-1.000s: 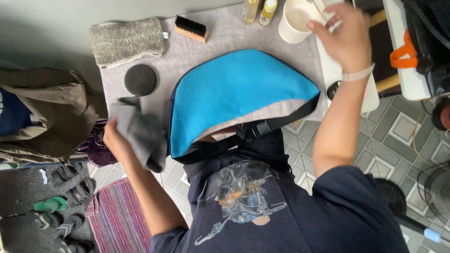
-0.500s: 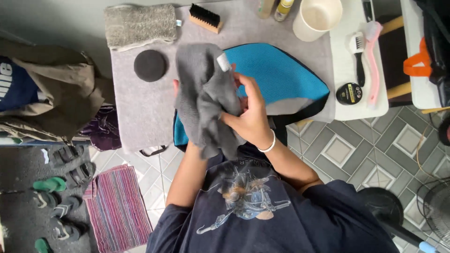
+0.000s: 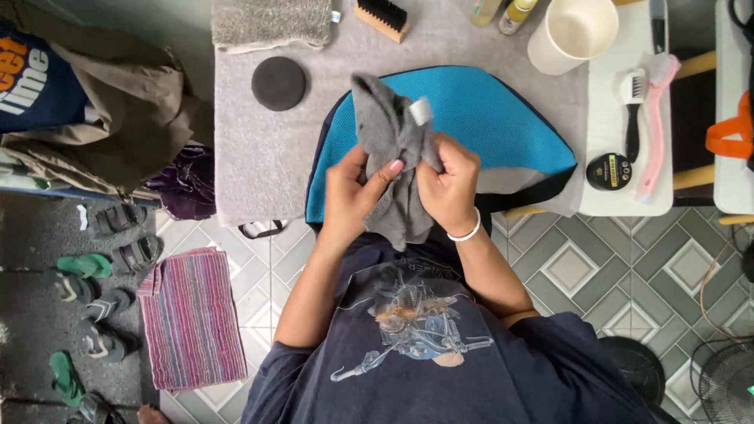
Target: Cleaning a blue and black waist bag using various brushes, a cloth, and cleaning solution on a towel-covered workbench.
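Cloth (image 3: 389, 169), grey and crumpled, sits at the centre of the frame, held up above the blue bag (image 3: 503, 129) that lies on the bench (image 3: 259, 157). Both hands grip it from below. The left hand (image 3: 353, 192) has its fingers (image 3: 386, 169) clamped on the cloth's lower left part, thumb pressed across the fabric. The right hand (image 3: 449, 184), with a white band at the wrist, has its fingers closed on the cloth's right side, just beside a small white tag (image 3: 420, 110) that sticks up from the fold. The two hands are close together, nearly touching.

On the bench, a round black pad (image 3: 279, 82) lies to the upper left of the bag, a grey towel (image 3: 271, 22) sits at the top edge, and a wooden brush (image 3: 382, 17) lies right of it. A cream cup (image 3: 572, 33) stands at the upper right. Further right lie a white brush (image 3: 632, 110), a pink brush (image 3: 656, 126) and a round black tin (image 3: 609, 170).

A striped mat (image 3: 192, 318) and several sandals (image 3: 102, 267) lie on the floor at the lower left.
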